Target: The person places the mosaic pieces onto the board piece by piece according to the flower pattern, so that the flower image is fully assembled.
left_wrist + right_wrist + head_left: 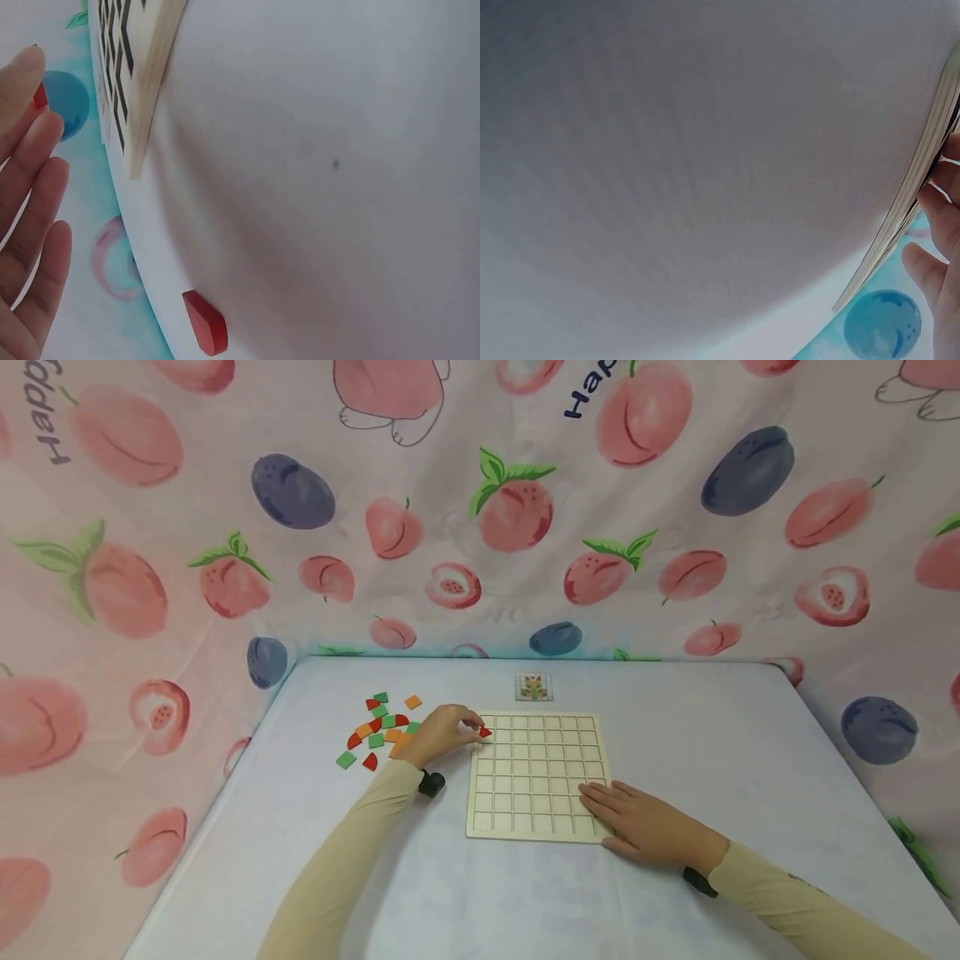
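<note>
Head view. We see the wooden grid board [537,775] lying flat on the counter [750,760]. Our left hand [442,734] hovers at the board's upper left corner, fingertips pinching a small red tile [485,732] just over the corner cells. Our right hand [645,827] rests flat, fingers straight, on the board's lower right corner. A scatter of red, green and orange tiles [378,731] lies just left of the board, beside the left hand. A small pattern card [534,687] lies beyond the board's far edge, apart from it.

Left wrist view. We see the left hand's fingers [34,217] loosely extended at the frame's left edge, the red tile [40,96] held against the topmost fingertip. The board [146,82] stands edge-on just beside them; a loose red tile [205,322] lies on the counter, well away from the board's corner.

Right wrist view. We see the right hand's fingers [941,247] laid against the board's edge [915,202], which crosses the frame's right side; the counter fills the remainder.
</note>
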{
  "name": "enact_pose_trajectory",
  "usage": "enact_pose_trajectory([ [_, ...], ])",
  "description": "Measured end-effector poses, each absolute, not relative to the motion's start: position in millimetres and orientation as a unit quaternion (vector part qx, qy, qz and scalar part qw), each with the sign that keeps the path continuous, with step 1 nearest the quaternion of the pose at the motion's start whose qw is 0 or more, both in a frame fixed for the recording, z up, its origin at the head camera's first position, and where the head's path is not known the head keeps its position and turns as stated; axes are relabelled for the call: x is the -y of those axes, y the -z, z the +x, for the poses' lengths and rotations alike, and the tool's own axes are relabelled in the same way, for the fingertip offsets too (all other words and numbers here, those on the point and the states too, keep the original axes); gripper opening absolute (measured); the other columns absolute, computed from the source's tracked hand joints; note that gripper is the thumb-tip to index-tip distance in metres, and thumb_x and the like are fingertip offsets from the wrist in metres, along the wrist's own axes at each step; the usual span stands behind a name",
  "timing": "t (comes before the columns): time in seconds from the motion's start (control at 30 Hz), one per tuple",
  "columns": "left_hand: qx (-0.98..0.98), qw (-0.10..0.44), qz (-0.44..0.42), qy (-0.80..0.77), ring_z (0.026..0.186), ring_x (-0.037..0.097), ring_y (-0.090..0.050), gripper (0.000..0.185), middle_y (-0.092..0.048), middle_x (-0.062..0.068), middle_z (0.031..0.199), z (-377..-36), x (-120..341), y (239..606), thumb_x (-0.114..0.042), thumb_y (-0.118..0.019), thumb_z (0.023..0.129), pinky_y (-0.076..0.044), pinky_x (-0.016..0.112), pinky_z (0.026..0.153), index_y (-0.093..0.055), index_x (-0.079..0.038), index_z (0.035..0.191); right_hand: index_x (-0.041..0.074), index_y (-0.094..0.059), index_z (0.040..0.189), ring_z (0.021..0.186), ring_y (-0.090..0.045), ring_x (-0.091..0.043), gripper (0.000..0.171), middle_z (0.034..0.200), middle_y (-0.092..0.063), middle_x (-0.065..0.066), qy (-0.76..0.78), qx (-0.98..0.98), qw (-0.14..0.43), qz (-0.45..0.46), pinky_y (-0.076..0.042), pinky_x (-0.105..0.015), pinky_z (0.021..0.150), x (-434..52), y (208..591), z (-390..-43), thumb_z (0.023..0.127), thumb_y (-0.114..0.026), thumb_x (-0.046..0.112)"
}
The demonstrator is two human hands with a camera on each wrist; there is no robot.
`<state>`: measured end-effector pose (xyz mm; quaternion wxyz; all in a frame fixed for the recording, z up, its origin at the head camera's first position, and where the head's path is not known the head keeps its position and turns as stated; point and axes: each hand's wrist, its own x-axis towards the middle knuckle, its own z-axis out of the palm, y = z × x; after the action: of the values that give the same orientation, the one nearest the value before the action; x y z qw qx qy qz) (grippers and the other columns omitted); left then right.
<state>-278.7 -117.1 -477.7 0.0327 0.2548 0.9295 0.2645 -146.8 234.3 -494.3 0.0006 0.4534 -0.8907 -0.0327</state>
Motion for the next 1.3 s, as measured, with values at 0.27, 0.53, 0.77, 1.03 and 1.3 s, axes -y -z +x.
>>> enact_pose_trajectory([
  [0.27, -0.938, 0.050, 0.231, -0.254, 0.089, 0.013, -0.061, 0.021, -0.070, -0.002, 0.093, -277.2, 127.1, 478.7, -0.024, -0.074, 0.081, -0.050, 0.030, 0.085, -0.073, -0.013, 0.098, 0.004, -0.037, 0.143, 0.137, -0.037, -0.026, 0.061, 0.151, -0.035, -0.010, 0.024, 0.891, -0.001, 0.454, -0.035, -0.044, 0.108, -233.9, 493.8, -145.3, 0.097, -0.044, 0.043],
  [0.53, -0.949, 0.065, 0.202, -0.235, 0.080, 0.009, -0.057, 0.014, -0.067, -0.005, 0.084, -272.7, 148.7, 482.8, -0.019, -0.075, 0.079, -0.050, 0.026, 0.077, -0.073, -0.013, 0.092, 0.006, -0.037, 0.143, 0.137, -0.037, -0.024, 0.061, 0.151, -0.035, -0.009, 0.031, 0.888, 0.015, 0.458, -0.034, -0.043, 0.107, -234.9, 498.0, -146.3, 0.098, -0.042, 0.046],
  [0.77, -0.952, 0.084, 0.193, -0.222, 0.082, 0.010, -0.058, 0.013, -0.067, -0.005, 0.085, -273.2, 154.3, 485.7, -0.016, -0.076, 0.078, -0.051, 0.027, 0.079, -0.073, -0.015, 0.090, 0.007, -0.037, 0.144, 0.137, -0.037, -0.023, 0.062, 0.151, -0.035, -0.007, 0.036, 0.889, 0.020, 0.456, -0.034, -0.042, 0.107, -236.4, 499.8, -147.0, 0.098, -0.041, 0.047],
  [1.03, -0.956, 0.088, 0.186, -0.209, 0.086, 0.012, -0.059, 0.015, -0.069, -0.004, 0.090, -273.8, 155.9, 483.7, -0.016, -0.077, 0.077, -0.051, 0.029, 0.082, -0.074, -0.014, 0.091, 0.006, -0.035, 0.144, 0.138, -0.035, -0.023, 0.062, 0.152, -0.033, -0.008, 0.035, 0.890, 0.003, 0.454, -0.031, -0.042, 0.108, -234.4, 496.9, -147.3, 0.098, -0.040, 0.046],
  [1.3, -0.957, 0.078, 0.201, -0.196, 0.074, 0.010, -0.052, 0.008, -0.065, -0.008, 0.075, -273.1, 157.2, 482.5, -0.019, -0.077, 0.078, -0.046, 0.025, 0.069, -0.072, -0.019, 0.072, 0.005, -0.038, 0.143, 0.137, -0.038, -0.025, 0.061, 0.150, -0.036, -0.010, 0.036, 0.889, 0.006, 0.457, -0.035, -0.044, 0.107, -234.4, 492.5, -147.2, 0.097, -0.044, 0.044],
])
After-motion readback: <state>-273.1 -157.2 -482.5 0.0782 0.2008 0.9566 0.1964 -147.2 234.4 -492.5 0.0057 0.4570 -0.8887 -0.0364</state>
